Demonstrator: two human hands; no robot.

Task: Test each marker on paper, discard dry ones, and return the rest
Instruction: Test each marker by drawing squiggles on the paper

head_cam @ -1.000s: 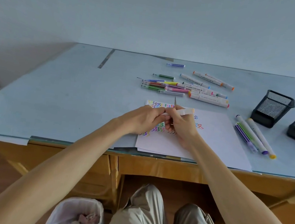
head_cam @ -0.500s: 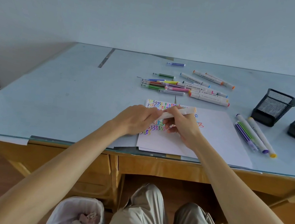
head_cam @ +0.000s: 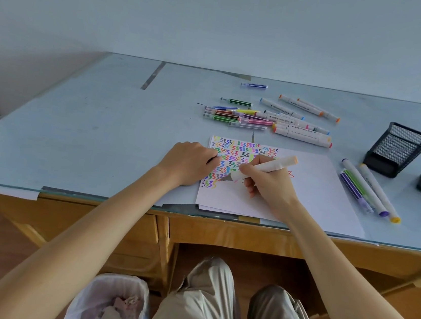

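Testing marker (head_cam: 264,167): right hand (head_cam: 267,186) clamped on barrel, tip at paper (head_cam: 308,195) below grip; left hand (head_cam: 190,163) curled, pinning sheet, holding cap or not unclear. Next, likely: judge mark, recap.

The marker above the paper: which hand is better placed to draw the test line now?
Right. The right hand already grips the marker, tip down at the paper. The left hand rests at the paper's edge.
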